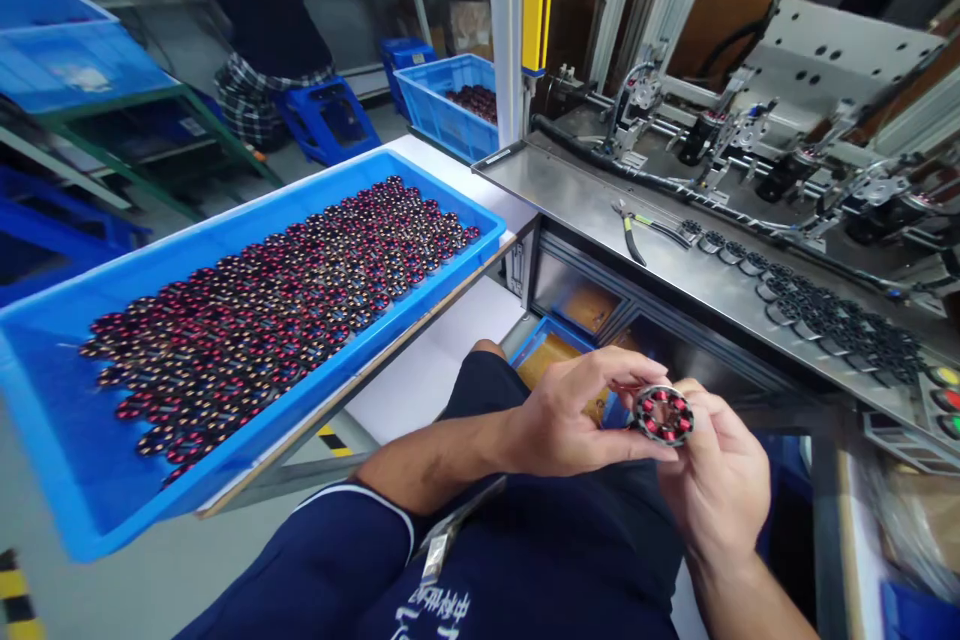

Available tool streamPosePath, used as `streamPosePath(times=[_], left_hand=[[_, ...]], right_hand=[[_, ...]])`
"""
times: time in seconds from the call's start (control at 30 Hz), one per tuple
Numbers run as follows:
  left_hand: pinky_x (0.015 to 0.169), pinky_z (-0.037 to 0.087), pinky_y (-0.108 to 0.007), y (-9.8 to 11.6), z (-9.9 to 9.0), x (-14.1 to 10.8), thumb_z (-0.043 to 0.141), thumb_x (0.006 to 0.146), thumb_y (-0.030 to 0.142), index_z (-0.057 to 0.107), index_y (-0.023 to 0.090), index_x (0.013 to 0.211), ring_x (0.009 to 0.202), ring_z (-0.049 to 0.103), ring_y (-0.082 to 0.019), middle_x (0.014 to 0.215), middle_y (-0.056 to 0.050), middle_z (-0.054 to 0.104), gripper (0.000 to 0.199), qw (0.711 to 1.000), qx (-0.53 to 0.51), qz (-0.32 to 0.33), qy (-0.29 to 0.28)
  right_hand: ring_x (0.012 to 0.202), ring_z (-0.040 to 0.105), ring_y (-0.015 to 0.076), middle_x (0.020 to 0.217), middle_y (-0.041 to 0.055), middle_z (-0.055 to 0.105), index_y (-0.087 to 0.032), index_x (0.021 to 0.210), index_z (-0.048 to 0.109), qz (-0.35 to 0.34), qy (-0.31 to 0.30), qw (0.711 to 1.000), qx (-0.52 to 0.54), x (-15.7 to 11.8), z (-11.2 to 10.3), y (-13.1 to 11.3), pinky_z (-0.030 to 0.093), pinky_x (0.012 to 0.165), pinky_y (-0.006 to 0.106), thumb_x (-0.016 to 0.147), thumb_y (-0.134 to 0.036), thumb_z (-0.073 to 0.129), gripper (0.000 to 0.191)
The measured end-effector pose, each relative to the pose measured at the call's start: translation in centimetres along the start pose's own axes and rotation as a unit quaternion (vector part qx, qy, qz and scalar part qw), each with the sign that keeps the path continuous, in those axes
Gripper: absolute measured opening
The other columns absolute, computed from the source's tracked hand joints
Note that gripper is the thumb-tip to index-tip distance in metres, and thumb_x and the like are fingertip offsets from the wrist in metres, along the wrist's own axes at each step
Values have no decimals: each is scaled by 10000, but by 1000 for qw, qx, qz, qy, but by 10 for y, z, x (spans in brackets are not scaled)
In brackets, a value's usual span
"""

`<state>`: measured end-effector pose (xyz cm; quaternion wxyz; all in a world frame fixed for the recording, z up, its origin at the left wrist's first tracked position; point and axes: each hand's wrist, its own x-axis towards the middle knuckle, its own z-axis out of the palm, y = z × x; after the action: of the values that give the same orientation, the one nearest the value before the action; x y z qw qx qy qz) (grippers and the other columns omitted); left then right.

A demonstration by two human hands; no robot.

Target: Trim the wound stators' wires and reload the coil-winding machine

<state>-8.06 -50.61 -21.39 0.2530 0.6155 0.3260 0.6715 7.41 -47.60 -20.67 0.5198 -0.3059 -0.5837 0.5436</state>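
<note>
The wound stator (666, 432) is grasped between left hand (559, 420) and right hand (724, 465), equally near, its bore axis directed toward the camera.

- Bright, cool light falls evenly, seemingly from above, on the left hand (559, 420), the right hand (724, 460) and the red-wound ring (652, 433), all fairly crisp;
- pale glare streaks the steel worktop (559, 185); deep shadow lies beneath it;
- the machine (840, 50) sits in dimmer, amber-tinged light;
- wide-angle distortion stretches the edges; the blue tray (82, 510) smears at its near corner; the co-worker (240, 0) looks soft.
</note>
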Motion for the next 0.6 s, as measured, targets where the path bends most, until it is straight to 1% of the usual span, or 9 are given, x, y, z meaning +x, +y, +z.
streamPosePath(times=[0.1,0.17,0.23,0.37,0.5,0.53,0.6], left_hand=[[851,603,-311,5,-4,5,874,695,287,633,166,1133,923,728,-205,1022,-107,754,515,994,80,73,-6],[843,606,-313,7,-6,8,864,707,299,654,151,1111,912,731,-209,1007,-118,759,479,992,95,84,-2],[836,609,-324,7,-8,8,861,708,304,663,134,1106,904,734,-217,1000,-133,760,476,993,91,76,-3],[837,609,-330,6,-10,7,852,721,286,674,123,1092,897,736,-220,1001,-144,761,443,995,77,61,-10],[835,612,-315,8,-11,8,819,761,338,683,146,1069,916,740,-211,1005,-133,767,388,996,67,48,-25],[843,612,-312,8,-12,9,813,770,335,683,147,1065,931,740,-211,1009,-135,769,374,996,64,49,-29],[870,611,-317,9,-12,10,805,783,285,678,132,1078,970,738,-221,1014,-152,767,356,996,51,69,-36]], right_hand=[[600,541,140,652,-2,550,-181,669,610,92,-20,992,86,1,0,6,477,590,290,865,-305,709,252],[594,543,138,661,1,567,-177,687,625,136,-18,984,112,1,-1,9,479,587,288,824,-294,745,217],[609,546,135,679,11,590,-168,706,649,161,-10,978,129,1,-1,10,468,577,272,799,-272,764,182],[630,545,131,683,16,593,-160,698,663,173,-7,974,148,0,0,10,459,575,253,787,-247,771,164],[628,547,141,681,11,567,-164,684,653,156,-8,977,142,-1,0,10,487,605,287,799,-266,764,189],[629,548,142,686,11,565,-166,690,653,150,-6,979,137,-1,0,10,490,609,290,797,-274,769,191],[628,546,141,691,8,555,-169,694,649,139,-5,982,127,-2,-1,9,488,597,283,795,-296,777,206]])
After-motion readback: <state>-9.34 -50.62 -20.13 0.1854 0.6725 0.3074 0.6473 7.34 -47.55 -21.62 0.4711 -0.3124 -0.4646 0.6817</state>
